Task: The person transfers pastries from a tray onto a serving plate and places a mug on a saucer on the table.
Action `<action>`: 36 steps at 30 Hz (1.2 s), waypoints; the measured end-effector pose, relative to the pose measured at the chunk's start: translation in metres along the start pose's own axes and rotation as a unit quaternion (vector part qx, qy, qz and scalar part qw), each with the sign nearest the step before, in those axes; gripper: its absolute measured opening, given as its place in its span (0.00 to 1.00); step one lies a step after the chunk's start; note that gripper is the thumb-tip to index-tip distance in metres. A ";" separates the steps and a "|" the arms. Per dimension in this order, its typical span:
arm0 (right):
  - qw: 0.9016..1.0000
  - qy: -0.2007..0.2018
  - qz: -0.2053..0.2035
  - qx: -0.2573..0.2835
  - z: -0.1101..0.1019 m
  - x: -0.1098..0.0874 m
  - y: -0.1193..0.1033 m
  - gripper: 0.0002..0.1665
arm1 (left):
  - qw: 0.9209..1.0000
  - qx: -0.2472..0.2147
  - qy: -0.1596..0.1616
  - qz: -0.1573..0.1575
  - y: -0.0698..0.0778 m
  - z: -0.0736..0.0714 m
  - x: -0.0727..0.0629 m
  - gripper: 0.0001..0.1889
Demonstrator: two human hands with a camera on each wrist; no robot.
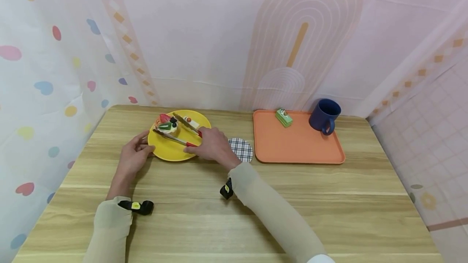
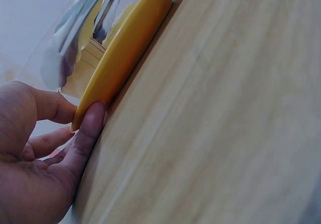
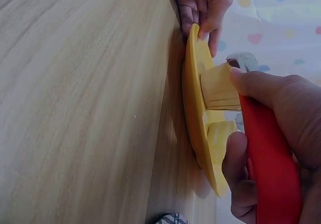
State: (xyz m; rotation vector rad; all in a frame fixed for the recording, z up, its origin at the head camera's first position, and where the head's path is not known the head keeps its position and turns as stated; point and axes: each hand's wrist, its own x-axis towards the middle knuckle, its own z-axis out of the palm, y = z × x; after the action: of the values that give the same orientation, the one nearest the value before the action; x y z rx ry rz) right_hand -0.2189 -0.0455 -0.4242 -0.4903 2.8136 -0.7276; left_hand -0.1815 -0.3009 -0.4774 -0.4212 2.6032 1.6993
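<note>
Our left hand pinches the yellow plate, our right hand grips the red-handled tongs; we should squeeze the fruit-topped cupcake gently.

Red-handled tongs straddle a fruit-topped cake on a yellow plate.

The worktop has a pale wood-grain surface with streaks running from left to right. Directly on it, near the far left corner, lies a round yellow plate. A round plaid coaster lies midway between the left and right edges. Just beside it, toward the far right corner, an orange rectangular tray lies flat along the far edge.
</note>
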 end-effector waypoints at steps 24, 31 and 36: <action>0.999 0.025 -0.030 -0.010 -0.014 -0.020 0.011 0.36 | 1.000 0.005 0.000 0.002 0.001 0.000 -0.002 0.33; 0.999 0.026 -0.023 0.009 -0.021 -0.029 0.013 0.37 | 1.000 0.005 -0.001 0.002 0.001 0.000 -0.002 0.33; 0.999 0.033 -0.024 0.014 -0.024 -0.036 0.017 0.36 | 1.000 0.003 -0.002 -0.001 0.002 0.000 -0.002 0.33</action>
State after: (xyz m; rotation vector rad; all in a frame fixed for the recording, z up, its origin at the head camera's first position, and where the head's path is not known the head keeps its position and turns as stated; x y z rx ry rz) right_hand -0.1964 -0.0083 -0.4081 -0.5396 2.8566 -0.8070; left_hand -0.1798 -0.3000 -0.4754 -0.4210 2.6036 1.6895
